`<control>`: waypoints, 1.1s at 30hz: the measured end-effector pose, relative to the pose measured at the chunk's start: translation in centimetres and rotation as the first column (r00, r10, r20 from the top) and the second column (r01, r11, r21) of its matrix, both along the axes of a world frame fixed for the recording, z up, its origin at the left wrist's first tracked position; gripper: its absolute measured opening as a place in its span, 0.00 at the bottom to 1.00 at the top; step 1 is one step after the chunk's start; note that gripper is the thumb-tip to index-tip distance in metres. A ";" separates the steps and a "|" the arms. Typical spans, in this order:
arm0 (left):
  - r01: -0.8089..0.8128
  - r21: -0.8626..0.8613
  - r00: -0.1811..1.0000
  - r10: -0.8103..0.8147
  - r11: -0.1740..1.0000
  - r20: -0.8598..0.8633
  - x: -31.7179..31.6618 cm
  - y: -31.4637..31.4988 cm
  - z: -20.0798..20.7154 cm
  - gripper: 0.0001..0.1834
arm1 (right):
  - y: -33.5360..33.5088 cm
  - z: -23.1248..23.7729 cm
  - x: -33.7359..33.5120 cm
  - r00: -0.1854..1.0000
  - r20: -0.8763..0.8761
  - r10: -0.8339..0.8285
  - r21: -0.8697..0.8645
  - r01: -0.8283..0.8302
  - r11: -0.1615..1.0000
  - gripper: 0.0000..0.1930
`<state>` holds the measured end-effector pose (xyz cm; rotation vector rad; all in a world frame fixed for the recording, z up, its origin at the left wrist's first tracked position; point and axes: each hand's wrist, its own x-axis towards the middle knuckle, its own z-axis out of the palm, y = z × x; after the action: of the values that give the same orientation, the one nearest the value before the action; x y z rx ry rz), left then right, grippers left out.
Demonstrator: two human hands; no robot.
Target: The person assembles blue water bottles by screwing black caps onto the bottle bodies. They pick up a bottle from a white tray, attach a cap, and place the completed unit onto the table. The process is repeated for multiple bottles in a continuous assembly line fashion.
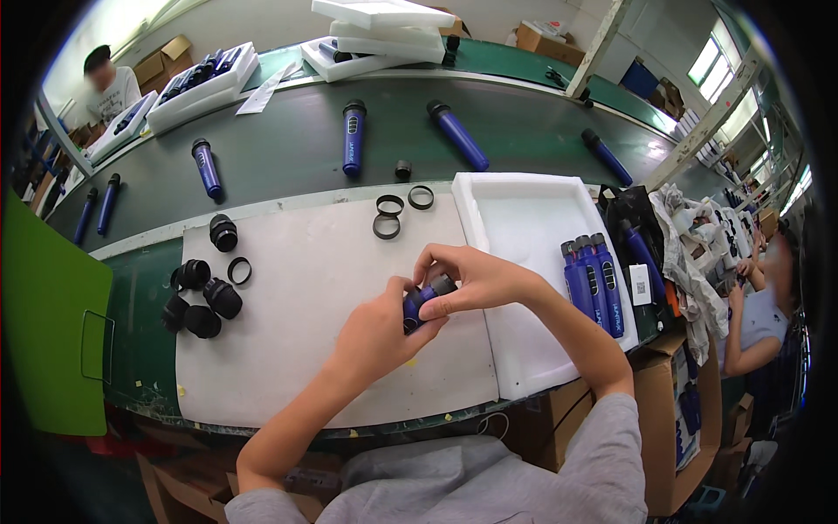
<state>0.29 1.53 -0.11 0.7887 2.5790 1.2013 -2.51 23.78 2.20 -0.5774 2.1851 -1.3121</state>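
Observation:
My left hand (377, 330) and my right hand (471, 278) meet over the pale work mat (305, 349). Both are closed round a blue microphone body (412, 312) with a black end; the fingers hide much of it. My right fingers grip near the black end piece (443, 285), while the left wraps the blue part. Just beyond the hands lie several black rings (387, 227). At the mat's left are several black microphone heads (223, 299) and another black ring (239, 271). To the right, several blue microphone bodies (597, 284) rest in a white foam tray (524, 218).
Along the far side runs a dark conveyor belt (279, 131) with spaced-out blue microphones (353, 138). White foam trays (201, 87) stand behind it. A green panel (57, 323) borders the left. Cardboard boxes (663, 419) and a co-worker (759, 314) are at right; another person (112, 87) sits far left.

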 end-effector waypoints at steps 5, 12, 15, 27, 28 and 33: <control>-0.003 0.033 0.988 0.008 0.999 -0.156 -0.2 -0.2 -0.3 0.29 | -0.9 0.8 0.5 0.993 0.044 -0.111 0.011 0.111 0.994 0.26; -0.025 -0.143 0.991 0.006 0.989 -0.133 -0.6 -0.2 -2.2 0.25 | -1.8 1.3 1.0 0.538 -0.838 -0.092 0.126 0.356 0.926 0.21; -0.007 -0.151 0.990 -0.014 0.989 -0.139 -0.4 0.1 -3.1 0.24 | -4.5 3.4 1.7 0.579 -0.814 -0.049 0.144 0.282 0.949 0.20; 0.117 -0.175 0.993 -0.120 0.978 -0.008 -1.5 0.0 -4.4 0.24 | -26.3 -2.7 -3.8 0.574 -0.777 0.257 0.303 -0.017 0.953 0.25; 0.114 -0.161 0.993 -0.119 0.980 -0.022 -1.5 0.0 -4.7 0.25 | -27.4 -3.3 -4.2 0.525 -0.806 0.273 0.343 0.037 0.939 0.26; 0.197 -0.119 0.980 -0.197 0.973 0.011 -2.1 -1.0 -3.8 0.28 | -29.1 -4.4 -6.4 0.431 -0.847 0.312 0.348 0.005 0.938 0.28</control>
<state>-1.83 0.53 -3.90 0.9918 2.4760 0.9798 -8.95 -5.34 -2.20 -1.6036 2.9587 -0.5001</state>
